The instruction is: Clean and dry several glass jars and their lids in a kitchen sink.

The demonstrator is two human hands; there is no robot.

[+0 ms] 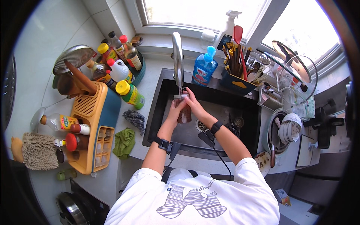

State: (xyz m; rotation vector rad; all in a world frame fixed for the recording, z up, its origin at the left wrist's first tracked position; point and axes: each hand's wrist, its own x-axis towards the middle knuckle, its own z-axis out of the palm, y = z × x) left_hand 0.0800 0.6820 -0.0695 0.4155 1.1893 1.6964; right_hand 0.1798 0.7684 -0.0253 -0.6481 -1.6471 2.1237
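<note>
Beneath the chrome faucet (178,59), I hold a clear jar or cup (184,116) with reddish-brown contents or colouring; which it is I cannot tell. Water runs from the spout onto its top. My left hand (175,110) wraps the near left side of it. My right hand (195,103) grips the upper right side, its fingertips close to the rim. The jar is over the dark sink (182,136), left of the drain (200,125). My fingers hide part of its upper half.
Blue pump bottle (204,70) and a chopstick holder (237,83) stand behind the sink. To the right are stacked bowls (288,130) and a plate (263,163). Left lie a green cloth (123,143), a grey scrubber (134,119), sauce bottles and a yellow-blue rack (108,109). Small dark items (233,126) lie in the sink.
</note>
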